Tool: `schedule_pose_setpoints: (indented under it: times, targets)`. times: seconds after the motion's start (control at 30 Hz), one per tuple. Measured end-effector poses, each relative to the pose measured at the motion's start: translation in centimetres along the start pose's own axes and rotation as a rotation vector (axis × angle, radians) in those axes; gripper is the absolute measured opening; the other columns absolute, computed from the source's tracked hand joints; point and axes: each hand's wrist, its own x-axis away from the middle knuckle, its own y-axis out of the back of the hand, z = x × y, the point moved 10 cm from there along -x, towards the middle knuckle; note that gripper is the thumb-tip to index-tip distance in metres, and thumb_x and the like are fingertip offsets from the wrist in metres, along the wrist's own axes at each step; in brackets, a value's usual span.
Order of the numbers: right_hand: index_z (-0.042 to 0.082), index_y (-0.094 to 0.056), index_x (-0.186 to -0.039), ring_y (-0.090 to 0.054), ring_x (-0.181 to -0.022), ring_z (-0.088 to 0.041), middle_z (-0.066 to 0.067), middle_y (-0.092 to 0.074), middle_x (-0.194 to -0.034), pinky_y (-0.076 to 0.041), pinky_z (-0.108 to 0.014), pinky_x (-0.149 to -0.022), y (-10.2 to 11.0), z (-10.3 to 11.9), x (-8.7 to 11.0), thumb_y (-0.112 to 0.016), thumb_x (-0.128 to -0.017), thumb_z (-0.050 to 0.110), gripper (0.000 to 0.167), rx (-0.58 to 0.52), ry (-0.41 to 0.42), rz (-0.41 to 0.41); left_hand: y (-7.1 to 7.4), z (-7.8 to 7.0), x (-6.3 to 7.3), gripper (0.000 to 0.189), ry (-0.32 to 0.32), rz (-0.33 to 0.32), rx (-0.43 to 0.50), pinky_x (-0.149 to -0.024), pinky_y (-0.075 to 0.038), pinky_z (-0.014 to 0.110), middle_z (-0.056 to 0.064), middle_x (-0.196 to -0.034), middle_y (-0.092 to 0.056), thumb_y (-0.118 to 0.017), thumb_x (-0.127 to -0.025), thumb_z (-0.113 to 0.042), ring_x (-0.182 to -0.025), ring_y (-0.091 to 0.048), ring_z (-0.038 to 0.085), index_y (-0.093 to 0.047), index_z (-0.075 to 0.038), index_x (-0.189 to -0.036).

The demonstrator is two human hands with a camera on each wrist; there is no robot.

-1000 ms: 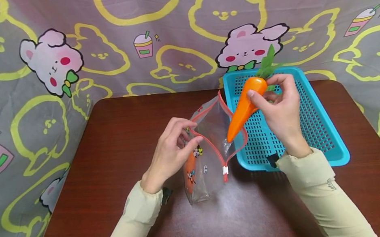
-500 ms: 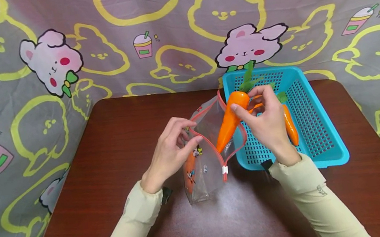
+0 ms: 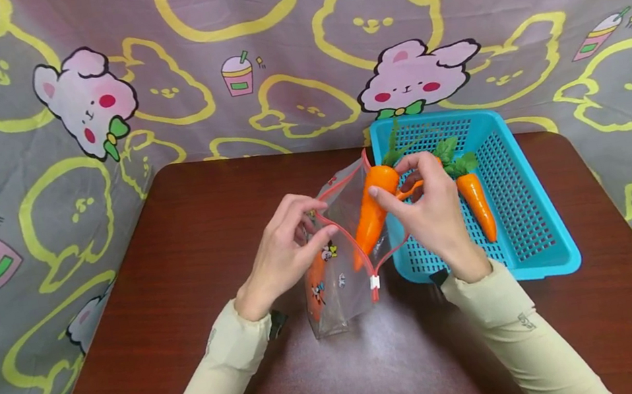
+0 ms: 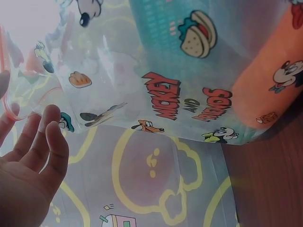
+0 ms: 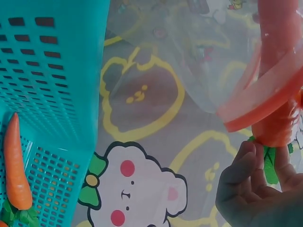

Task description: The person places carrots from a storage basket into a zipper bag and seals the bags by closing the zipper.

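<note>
Partly inside the bag [image 3: 356,292] that left fingers [image 3: 300,205] hold, the carrot [image 3: 370,214] slants tip-down, right fingers [image 3: 421,165] pinching its top

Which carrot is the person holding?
The glossy orange carrot pinched in the right hand, its tip inside the clear, red-edged plastic bag. The slim orange carrot in the turquoise plastic basket lies ungripped.

Booth-like space: cartoon-print cloth [image 3: 292,37], table [image 3: 194,242]

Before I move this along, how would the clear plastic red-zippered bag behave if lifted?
The bag is probably floppy: its mouth bends in curves. The orange object inside, lying to one side, may make it tilt. Its shiny surface could feel slippery.
</note>
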Motion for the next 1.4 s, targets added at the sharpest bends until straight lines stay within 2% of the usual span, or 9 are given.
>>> schedule_pose_setpoints:
  times: [0.27,0.57,0.7,0.8,0.97,1.07,1.17,1.4]
  targets:
    - [0.005,-0.054,-0.103,-0.054,-0.076,-0.025,-0.008,-0.059,-0.096,-0.045,-0.033,-0.065,-0.7,0.7,0.4,-0.079,-0.080,0.029,0.042,0.051,0.050,0.043,0.1,0.2,0.1,0.035,0.000,-0.004,-0.004,-0.062,-0.048,0.021,0.005,-0.106,-0.058,-0.077,-0.083,-0.018,-0.074,-0.054,0.010,-0.061,-0.007,-0.112]
    - [0.006,-0.056,-0.103,-0.054,-0.076,-0.022,-0.008,-0.061,-0.099,-0.047,-0.032,-0.065,-1.4,0.8,0.8,-0.077,-0.081,0.031,0.039,0.104,0.053,0.097,0.1,0.3,0.2,0.036,0.009,-0.003,0.001,-0.062,-0.049,0.022,0.006,-0.105,-0.058,-0.077,-0.082,-0.018,-0.074,-0.055,0.011,-0.061,-0.007,-0.112]
    - [0.008,-0.061,-0.105,-0.053,-0.079,-0.019,-0.007,-0.063,-0.101,-0.045,-0.034,-0.070,-1.6,1.0,0.8,-0.076,-0.083,0.031,0.036,0.111,0.080,0.125,0.2,0.2,0.2,0.035,0.006,-0.014,0.005,-0.061,-0.048,0.021,0.004,-0.105,-0.058,-0.078,-0.082,-0.017,-0.073,-0.054,0.011,-0.061,-0.006,-0.110]
    - [0.008,-0.066,-0.104,-0.051,-0.078,-0.019,-0.006,-0.066,-0.098,-0.041,-0.033,-0.071,-1.4,1.4,0.8,-0.076,-0.083,0.028,0.031,0.087,0.127,0.106,0.3,0.2,0.2,0.032,0.005,-0.024,0.021,-0.061,-0.048,0.022,0.004,-0.104,-0.058,-0.078,-0.082,-0.016,-0.073,-0.054,0.010,-0.060,-0.006,-0.107]
    - [0.005,-0.068,-0.094,-0.048,-0.074,-0.015,-0.007,-0.066,-0.087,-0.038,-0.026,-0.067,0.1,2.0,0.6,-0.076,-0.083,0.019,0.019,0.039,0.191,0.006,0.3,0.2,0.2,0.029,0.012,-0.034,0.050,-0.060,-0.049,0.022,0.004,-0.103,-0.057,-0.077,-0.082,-0.015,-0.073,-0.056,0.011,-0.059,-0.006,-0.104]
    - [0.004,-0.067,-0.092,-0.049,-0.075,-0.012,-0.007,-0.065,-0.086,-0.039,-0.022,-0.068,0.7,1.6,0.3,-0.074,-0.084,0.016,0.016,0.030,0.171,-0.018,0.4,0.2,0.2,0.029,0.011,-0.038,0.057,-0.060,-0.048,0.022,0.004,-0.102,-0.057,-0.077,-0.082,-0.014,-0.073,-0.056,0.011,-0.060,-0.004,-0.103]
    - [0.004,-0.065,-0.093,-0.051,-0.076,-0.013,-0.007,-0.064,-0.088,-0.042,-0.023,-0.070,0.8,0.8,0.1,-0.072,-0.086,0.017,0.017,0.041,0.115,-0.004,0.4,0.3,0.2,0.029,0.005,-0.040,0.060,-0.060,-0.048,0.022,0.004,-0.102,-0.057,-0.077,-0.082,-0.014,-0.073,-0.056,0.010,-0.060,-0.003,-0.103]
    - [0.007,-0.066,-0.097,-0.055,-0.077,-0.020,-0.006,-0.066,-0.092,-0.045,-0.035,-0.071,0.0,-0.8,0.1,-0.069,-0.089,0.025,0.019,0.097,0.013,0.103,0.5,0.1,0.2,0.029,-0.006,-0.048,0.067,-0.061,-0.049,0.022,0.005,-0.101,-0.057,-0.077,-0.082,-0.012,-0.073,-0.056,0.009,-0.059,-0.005,-0.104]
